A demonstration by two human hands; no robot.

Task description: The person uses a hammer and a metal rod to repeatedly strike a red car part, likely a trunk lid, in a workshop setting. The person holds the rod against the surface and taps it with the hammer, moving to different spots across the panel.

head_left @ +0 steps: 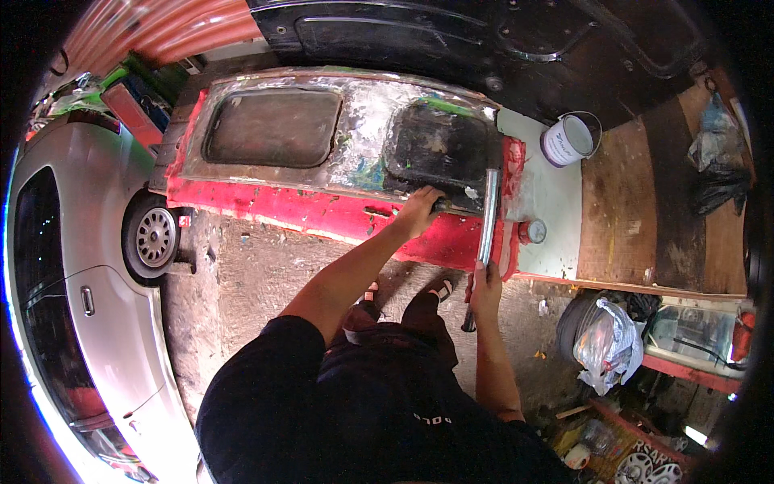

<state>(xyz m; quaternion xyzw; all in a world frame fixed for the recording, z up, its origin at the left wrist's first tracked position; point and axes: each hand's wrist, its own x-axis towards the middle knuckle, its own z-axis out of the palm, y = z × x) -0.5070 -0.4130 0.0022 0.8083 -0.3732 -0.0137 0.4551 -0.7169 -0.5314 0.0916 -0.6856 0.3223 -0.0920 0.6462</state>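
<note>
A worn vehicle body panel (355, 129) with two dark recessed areas and patchy white, brown and green paint lies across a workbench. My right hand (484, 292) is closed round the lower part of a long shiny metal bar (490, 210) with a dark lower end. The bar points away from me, its far end over the panel's right end. My left hand (418, 211) is at the panel's near edge, its fingers curled round a small dark piece (439, 205) whose kind I cannot make out. Red sheeting (322, 211) lies under the panel and along the bench front.
A white bucket (568, 140) and a small tin (532, 232) stand right of the panel, beside bare boards (617, 210). A silver car (105, 266) is parked at left. Under the bench's right side are a tyre (574, 323) and plastic bags (610, 345). A black panel (403, 48) stands behind.
</note>
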